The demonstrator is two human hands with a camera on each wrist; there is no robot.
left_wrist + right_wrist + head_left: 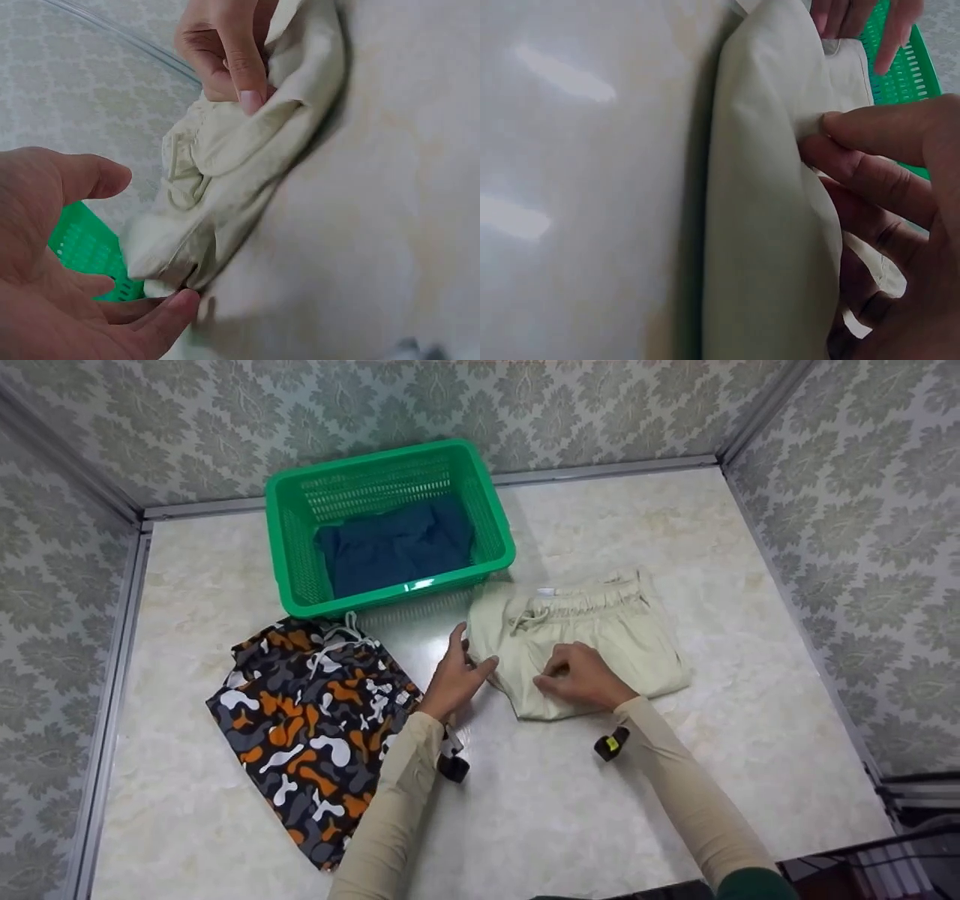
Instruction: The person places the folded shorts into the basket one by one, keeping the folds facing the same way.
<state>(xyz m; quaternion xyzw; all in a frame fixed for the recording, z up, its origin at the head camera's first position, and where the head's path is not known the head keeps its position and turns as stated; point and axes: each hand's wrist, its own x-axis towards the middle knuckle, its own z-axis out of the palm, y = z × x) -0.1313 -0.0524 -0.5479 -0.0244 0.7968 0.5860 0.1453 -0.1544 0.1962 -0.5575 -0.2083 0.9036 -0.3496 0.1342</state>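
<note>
Folded beige drawstring pants (pixel 600 637) lie on the table, the gathered waistband toward the back wall. My right hand (pixel 581 675) is over their front part, thumb and forefinger pinching the cloth; in the right wrist view, a fold of it meets these fingertips (pixel 836 124). At the pants' left edge is my left hand (pixel 457 675), thumb spread away from the fingers. The left wrist view shows its fingertips (pixel 182 300) touching the folded corner. To the left lie black shorts with an orange, grey and white camouflage pattern (pixel 307 742) and a white drawstring.
A green plastic basket (pixel 281 547) stands at the back against the patterned wall (pixel 585 412), with dark blue folded cloth (pixel 397 547) inside. The camouflage shorts reach its front edge. Metal-edged walls border the pale table (pixel 750 735) on the left, back and right.
</note>
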